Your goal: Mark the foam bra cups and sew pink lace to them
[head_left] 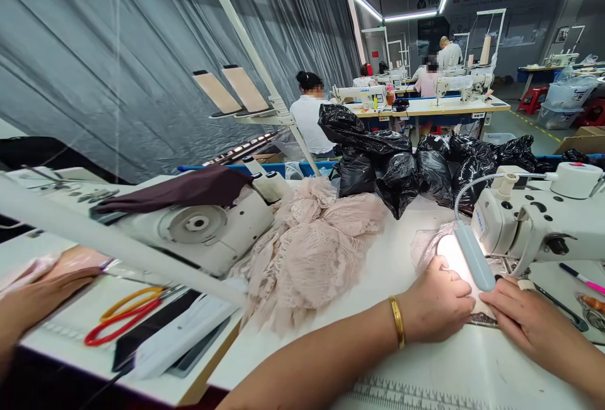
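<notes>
My left hand (pixel 437 300), with a gold bracelet on the wrist, is closed on a pale pink lace piece (pixel 425 249) at the sewing machine (pixel 543 221). My right hand (pixel 524 309) is just right of it, fingers pressed together at the near edge of the same lace. A grey gooseneck lamp head (pixel 474 257) lights the fabric and hides part of the needle area. To the left of my arm, a heap of pale pink lace pieces (pixel 316 259) lies on the white table (pixel 368 347).
Black plastic bags (pixel 397 170) are piled behind the table. A pen (pixel 581 279) lies right of the machine. On the left table are red-and-yellow scissors (pixel 127 315), a second machine (pixel 198 227) and a co-worker's hand (pixel 51 290). A thread stand (pixel 246 111) rises between.
</notes>
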`<state>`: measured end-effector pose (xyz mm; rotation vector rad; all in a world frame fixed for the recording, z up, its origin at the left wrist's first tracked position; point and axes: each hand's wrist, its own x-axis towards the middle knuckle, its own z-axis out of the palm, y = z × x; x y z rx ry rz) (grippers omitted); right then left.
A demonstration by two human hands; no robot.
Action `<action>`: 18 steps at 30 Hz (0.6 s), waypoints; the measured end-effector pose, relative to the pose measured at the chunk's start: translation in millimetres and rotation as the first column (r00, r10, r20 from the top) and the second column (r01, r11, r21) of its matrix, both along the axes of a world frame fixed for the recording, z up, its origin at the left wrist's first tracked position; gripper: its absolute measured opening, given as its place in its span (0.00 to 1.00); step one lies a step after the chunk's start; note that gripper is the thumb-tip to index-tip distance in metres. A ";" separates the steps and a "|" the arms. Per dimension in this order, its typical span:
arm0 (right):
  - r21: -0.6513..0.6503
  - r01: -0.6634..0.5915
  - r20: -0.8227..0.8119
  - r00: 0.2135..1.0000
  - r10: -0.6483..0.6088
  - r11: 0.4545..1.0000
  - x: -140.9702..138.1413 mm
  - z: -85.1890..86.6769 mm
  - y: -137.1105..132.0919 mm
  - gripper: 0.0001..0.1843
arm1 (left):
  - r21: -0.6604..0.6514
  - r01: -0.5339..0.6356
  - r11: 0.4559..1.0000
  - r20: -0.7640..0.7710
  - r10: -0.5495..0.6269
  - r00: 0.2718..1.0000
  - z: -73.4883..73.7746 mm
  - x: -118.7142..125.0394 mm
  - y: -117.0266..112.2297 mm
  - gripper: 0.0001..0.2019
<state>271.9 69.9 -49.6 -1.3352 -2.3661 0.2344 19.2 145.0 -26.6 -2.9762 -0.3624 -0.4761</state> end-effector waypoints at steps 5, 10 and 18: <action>0.016 0.056 0.016 0.998 -0.056 0.998 1.7 -8.9 5.6 0.15 | -0.022 -0.023 0.999 -0.025 0.022 0.999 3.9 4.0 8.6 0.09; 0.047 0.136 0.081 0.987 -0.139 0.990 0.2 -18.9 9.9 0.18 | -0.060 -0.050 0.997 -0.036 0.048 0.998 3.8 7.2 18.6 0.10; 0.125 0.142 0.026 0.989 -0.146 0.982 10.3 -25.5 11.1 0.18 | -0.069 -0.150 0.986 -0.077 0.145 0.986 4.0 16.2 31.5 0.09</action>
